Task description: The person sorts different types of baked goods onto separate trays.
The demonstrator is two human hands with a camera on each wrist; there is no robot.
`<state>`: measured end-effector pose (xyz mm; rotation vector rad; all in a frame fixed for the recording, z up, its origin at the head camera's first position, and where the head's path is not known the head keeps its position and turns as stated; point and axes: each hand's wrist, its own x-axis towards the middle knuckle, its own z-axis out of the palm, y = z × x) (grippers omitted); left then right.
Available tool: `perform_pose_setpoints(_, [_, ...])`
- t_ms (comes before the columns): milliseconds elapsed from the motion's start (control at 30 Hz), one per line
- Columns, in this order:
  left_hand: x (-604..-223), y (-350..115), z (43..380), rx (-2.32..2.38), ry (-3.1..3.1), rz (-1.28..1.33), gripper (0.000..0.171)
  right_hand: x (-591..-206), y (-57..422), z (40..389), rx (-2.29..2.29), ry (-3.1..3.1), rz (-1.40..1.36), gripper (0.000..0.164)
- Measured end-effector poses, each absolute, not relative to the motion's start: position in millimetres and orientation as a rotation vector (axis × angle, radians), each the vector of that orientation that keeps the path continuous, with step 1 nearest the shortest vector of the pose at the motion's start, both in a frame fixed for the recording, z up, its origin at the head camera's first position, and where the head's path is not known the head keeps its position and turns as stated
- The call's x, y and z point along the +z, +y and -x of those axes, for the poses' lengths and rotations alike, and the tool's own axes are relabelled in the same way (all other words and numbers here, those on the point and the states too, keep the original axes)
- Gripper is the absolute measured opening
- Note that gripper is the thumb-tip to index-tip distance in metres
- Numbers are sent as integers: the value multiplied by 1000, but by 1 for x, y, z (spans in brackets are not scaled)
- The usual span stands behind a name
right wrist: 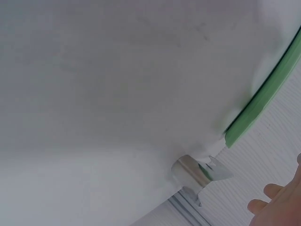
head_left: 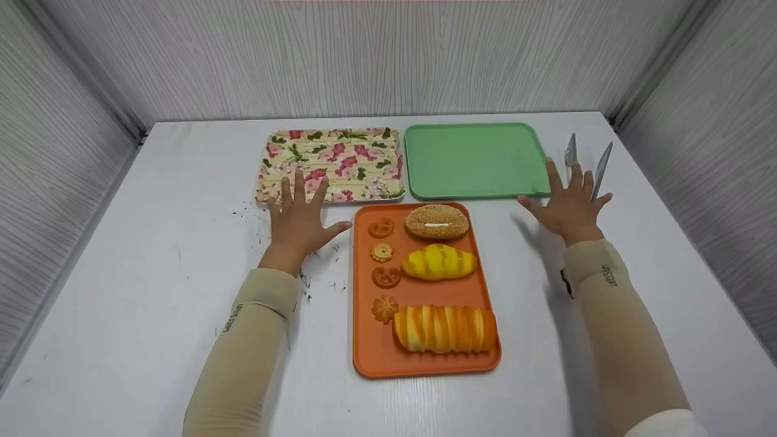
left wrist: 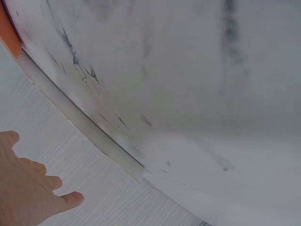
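Note:
My left hand [head_left: 296,221] has its fingers spread wide in the head view. It is between the floral tray [head_left: 358,155] and the orange tray [head_left: 425,364], holding nothing. My right hand [head_left: 569,209], also spread and holding nothing, is by the green tray's corner. Metal tongs [head_left: 601,167] lie beyond it, partly hidden behind its fingers; the right wrist view shows their bent end [right wrist: 190,172]. On the orange tray are a sesame bun [head_left: 437,222], a yellow bread [head_left: 440,262], a ridged loaf [head_left: 446,329] and several small cookies [head_left: 386,277] along the left side.
The green tray [head_left: 476,161] stands beside the floral one at the back of the white table [head_left: 152,273]. Pale wood-patterned panels [head_left: 376,60] enclose the back and both sides. Dark scuff marks dot the tabletop near the left hand.

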<state>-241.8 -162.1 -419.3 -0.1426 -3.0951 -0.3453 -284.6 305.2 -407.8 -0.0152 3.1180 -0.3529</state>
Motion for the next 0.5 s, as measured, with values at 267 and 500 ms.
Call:
perform_pose_setpoints(267, [-420,-159,236,-332,-3110,181,99,-408,320,286,-394,3087,-54,103])
perform_pose_setpoints(500, [-422,-157,228,-313,-3136,235,97,-408,329,287,-428,3079,-97,106])
